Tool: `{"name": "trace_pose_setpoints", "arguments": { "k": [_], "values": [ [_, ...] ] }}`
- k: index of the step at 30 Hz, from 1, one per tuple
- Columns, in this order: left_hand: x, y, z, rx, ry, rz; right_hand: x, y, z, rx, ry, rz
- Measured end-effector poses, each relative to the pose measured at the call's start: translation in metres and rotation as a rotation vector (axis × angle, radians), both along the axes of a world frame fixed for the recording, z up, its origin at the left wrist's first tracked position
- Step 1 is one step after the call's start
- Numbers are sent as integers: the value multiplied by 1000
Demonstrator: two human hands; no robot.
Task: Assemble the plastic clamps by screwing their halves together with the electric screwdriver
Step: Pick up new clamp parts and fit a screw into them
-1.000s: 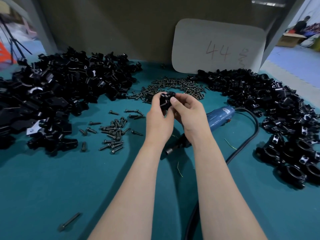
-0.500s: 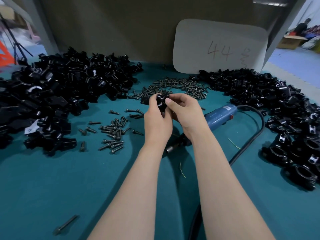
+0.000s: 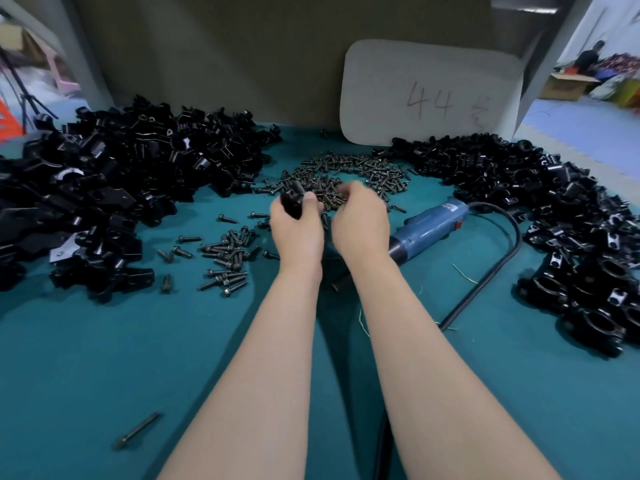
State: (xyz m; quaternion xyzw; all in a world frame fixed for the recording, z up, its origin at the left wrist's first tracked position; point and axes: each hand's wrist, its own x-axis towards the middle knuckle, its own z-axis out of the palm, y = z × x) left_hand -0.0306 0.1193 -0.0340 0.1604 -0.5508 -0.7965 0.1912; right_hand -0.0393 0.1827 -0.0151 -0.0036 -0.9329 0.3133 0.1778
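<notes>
Half a second ago we have both hands closed together on one black clamp in the middle of the frame; now they are apart. Our left hand keeps the black clamp, thumb and fingers wrapped round it, held just left of centre above the teal mat. Our right hand has let go and moved a little to the right, its fingers curled down over the near edge of the heap of screws at upper centre. The hand is motion-blurred, so we cannot tell whether it already pinches a screw or is only reaching for one. We judge that the halves are now fitted together and that fetching a screw has begun. The electric screwdriver lies untouched on the mat just right of the right hand, its black cable looping away to the right, so the driving itself is not yet started. The loose clamp halves fill the upper left, the pile of finished clamps runs down the right edge, and a small scatter of screws lies left of the left wrist.
</notes>
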Motion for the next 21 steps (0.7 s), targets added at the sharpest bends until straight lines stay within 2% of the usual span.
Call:
{"name": "trace_pose_setpoints", "arguments": {
  "k": [2, 3, 6, 10, 16, 18, 21],
  "values": [
    [0, -5, 3, 219, 13, -31, 2, -3, -2, 340, -204, 30],
    [0, -7, 4, 272, 12, -45, 4, -5, -2, 424, -291, 53],
    [3, -8, 5, 301, 11, -53, 4, -7, -3, 488, -387, 101],
    [3, -6, 4, 233, -28, -50, 4, -7, -2, 478, -270, 58],
    [0, -2, 0, 45, -71, -11, 3, -8, -4, 281, -164, 53],
    [0, -1, 0, 4, -74, 3, -2, -5, -3, 101, -114, 25],
    [0, 2, -3, -156, -94, 34, -6, 1, 1, -330, 23, 22]
  ]
}}
